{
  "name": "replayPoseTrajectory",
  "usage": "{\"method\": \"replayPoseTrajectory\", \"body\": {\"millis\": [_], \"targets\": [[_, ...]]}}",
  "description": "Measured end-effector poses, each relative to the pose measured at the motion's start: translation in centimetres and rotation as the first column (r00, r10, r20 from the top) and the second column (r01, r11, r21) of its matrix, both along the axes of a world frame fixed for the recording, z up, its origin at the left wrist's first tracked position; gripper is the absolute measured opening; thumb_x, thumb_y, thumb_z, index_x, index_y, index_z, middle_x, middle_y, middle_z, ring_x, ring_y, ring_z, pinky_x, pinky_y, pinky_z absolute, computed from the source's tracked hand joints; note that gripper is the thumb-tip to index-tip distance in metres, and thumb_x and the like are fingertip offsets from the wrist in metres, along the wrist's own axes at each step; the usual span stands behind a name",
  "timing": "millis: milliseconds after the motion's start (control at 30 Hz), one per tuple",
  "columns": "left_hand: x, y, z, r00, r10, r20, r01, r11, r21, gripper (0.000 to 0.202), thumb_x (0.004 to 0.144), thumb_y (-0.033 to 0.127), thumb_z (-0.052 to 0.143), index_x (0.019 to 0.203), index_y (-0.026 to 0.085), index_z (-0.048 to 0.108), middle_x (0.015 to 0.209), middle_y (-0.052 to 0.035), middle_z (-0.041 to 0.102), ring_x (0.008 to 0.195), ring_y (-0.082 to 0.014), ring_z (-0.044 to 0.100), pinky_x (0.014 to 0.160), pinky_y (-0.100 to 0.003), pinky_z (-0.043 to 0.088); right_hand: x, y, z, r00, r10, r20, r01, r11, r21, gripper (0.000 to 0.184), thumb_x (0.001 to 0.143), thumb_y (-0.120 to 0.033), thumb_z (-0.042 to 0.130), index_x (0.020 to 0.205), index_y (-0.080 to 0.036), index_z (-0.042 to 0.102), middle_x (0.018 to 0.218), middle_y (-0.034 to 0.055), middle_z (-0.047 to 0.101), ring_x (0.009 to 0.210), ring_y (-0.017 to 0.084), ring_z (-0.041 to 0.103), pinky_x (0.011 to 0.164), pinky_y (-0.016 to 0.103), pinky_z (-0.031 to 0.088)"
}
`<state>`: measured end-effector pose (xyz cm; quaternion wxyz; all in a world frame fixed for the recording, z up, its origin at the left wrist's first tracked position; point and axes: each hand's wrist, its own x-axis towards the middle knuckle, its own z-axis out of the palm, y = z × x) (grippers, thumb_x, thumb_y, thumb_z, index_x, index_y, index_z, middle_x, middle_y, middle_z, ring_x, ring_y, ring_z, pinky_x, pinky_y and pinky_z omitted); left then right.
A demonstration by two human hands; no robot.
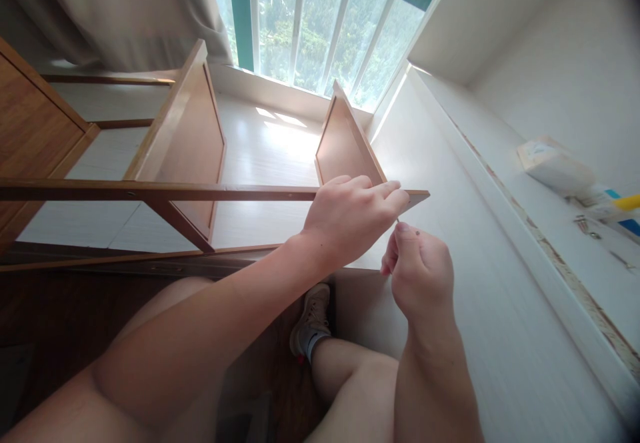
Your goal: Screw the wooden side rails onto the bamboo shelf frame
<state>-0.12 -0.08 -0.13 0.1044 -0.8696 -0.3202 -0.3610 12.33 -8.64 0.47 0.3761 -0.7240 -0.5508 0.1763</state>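
A brown wooden furniture frame (240, 192) lies across the white ledge, with a long rail running left to right and panels standing off it. My left hand (353, 216) is closed over the rail near its right end, fingers wrapped over the top. Just below that end, my right hand (423, 266) is closed in a pinch on a thin metal piece (399, 220). Only a short length of it shows between the fingertips and the rail, so its kind cannot be told. One upright panel (345, 136) meets the rail beside my left hand.
Another panel (197, 136) and a wide wooden board (35, 123) stand to the left. A barred window (320, 30) and a curtain (145, 10) are behind. On the right surface lie a plastic packet (555, 163), a yellow-handled item (627, 203) and small metal fittings (587, 226).
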Motion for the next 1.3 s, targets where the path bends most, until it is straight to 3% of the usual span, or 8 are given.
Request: {"method": "replayPoseTrajectory", "body": {"millis": [133, 233, 367, 533, 800, 1000, 1133, 1300], "targets": [[0.0, 0.1, 0.0, 1.000, 0.000, -0.004, 0.000, 1.000, -0.001, 0.027, 0.092, 0.023, 0.061, 0.118, 0.029, 0.067, 0.105, 0.0033, 0.075, 0.080, -0.0149, 0.066, 0.062, -0.031, 0.035, 0.2, 0.2, -0.7, 0.999, -0.012, -0.042, 0.014, 0.999, 0.037, 0.053, 0.101, -0.043, 0.040, 0.053, -0.021, 0.043, 0.045, -0.0006, 0.048, 0.046, 0.014, 0.047, 0.049, 0.029, 0.033], [0.0, 0.1, -0.1, 1.000, -0.004, -0.004, 0.004, 1.000, 0.000, 0.026, 0.093, 0.023, 0.060, 0.117, 0.029, 0.067, 0.105, 0.0028, 0.075, 0.080, -0.0147, 0.066, 0.061, -0.031, 0.035, -0.1, 0.5, -1.3, 0.964, 0.008, -0.265, 0.008, 0.998, 0.062, 0.051, 0.099, -0.042, 0.044, 0.052, -0.022, 0.042, 0.042, -0.0024, 0.043, 0.041, 0.013, 0.046, 0.045, 0.029, 0.035], [0.0, 0.0, -0.1, 1.000, -0.001, 0.001, 0.001, 1.000, 0.006, 0.024, 0.094, 0.022, 0.059, 0.115, 0.028, 0.068, 0.104, 0.0028, 0.076, 0.079, -0.0146, 0.066, 0.061, -0.031, 0.035, -1.1, 0.9, -1.8, 0.811, 0.030, -0.584, 0.039, 0.994, 0.104, 0.045, 0.095, -0.036, 0.047, 0.054, -0.024, 0.036, 0.041, -0.0053, 0.037, 0.037, 0.012, 0.043, 0.041, 0.028, 0.037], [0.1, -0.1, 0.0, 1.000, 0.008, 0.001, -0.008, 1.000, 0.003, 0.021, 0.094, 0.022, 0.058, 0.111, 0.028, 0.069, 0.102, 0.0041, 0.076, 0.078, -0.0153, 0.065, 0.061, -0.032, 0.034, -2.2, 1.1, -2.0, 0.631, 0.058, -0.774, 0.076, 0.988, 0.135, 0.042, 0.094, -0.034, 0.045, 0.055, -0.024, 0.034, 0.039, -0.0065, 0.033, 0.034, 0.011, 0.037, 0.039, 0.027, 0.035], [0.1, -0.1, 0.2, 1.000, 0.004, 0.003, -0.004, 1.000, 0.012, 0.017, 0.096, 0.021, 0.055, 0.106, 0.025, 0.069, 0.098, 0.0028, 0.075, 0.075, -0.0141, 0.064, 0.062, -0.032, 0.034, -2.3, 1.1, -1.1, 0.467, 0.140, -0.873, -0.077, 0.990, 0.118, 0.041, 0.094, -0.038, 0.034, 0.058, -0.024, 0.020, 0.035, -0.0072, 0.022, 0.031, 0.011, 0.029, 0.037, 0.026, 0.028], [0.2, -0.1, 0.2, 1.000, 0.003, 0.004, -0.003, 1.000, -0.005, 0.012, 0.095, 0.020, 0.056, 0.092, 0.022, 0.068, 0.094, 0.0010, 0.075, 0.074, -0.0152, 0.062, 0.061, -0.032, 0.031, -2.3, 0.9, -0.9, 0.446, 0.137, -0.885, -0.077, 0.990, 0.115, 0.042, 0.094, -0.038, 0.035, 0.057, -0.024, 0.019, 0.035, -0.0068, 0.021, 0.031, 0.011, 0.028, 0.039, 0.026, 0.028], [0.2, -0.1, 0.2, 1.000, 0.004, 0.018, -0.004, 1.000, 0.004, 0.014, 0.095, 0.018, 0.055, 0.094, 0.023, 0.068, 0.093, 0.0022, 0.075, 0.073, -0.0153, 0.062, 0.061, -0.032, 0.030, -2.6, 0.6, -0.6, 0.384, 0.119, -0.915, -0.032, 0.993, 0.116, 0.043, 0.093, -0.034, 0.037, 0.056, -0.023, 0.019, 0.035, -0.0059, 0.024, 0.031, 0.011, 0.032, 0.039, 0.026, 0.027], [0.2, -0.1, 0.2, 1.000, 0.007, 0.011, -0.007, 1.000, 0.004, 0.012, 0.094, 0.020, 0.058, 0.096, 0.024, 0.069, 0.096, 0.0028, 0.075, 0.075, -0.0147, 0.063, 0.061, -0.032, 0.032, -2.3, 0.7, -1.0, 0.426, 0.104, -0.899, -0.021, 0.994, 0.105, 0.041, 0.093, -0.034, 0.039, 0.056, -0.024, 0.023, 0.036, -0.0065, 0.025, 0.032, 0.011, 0.031, 0.038, 0.026, 0.026]]}}
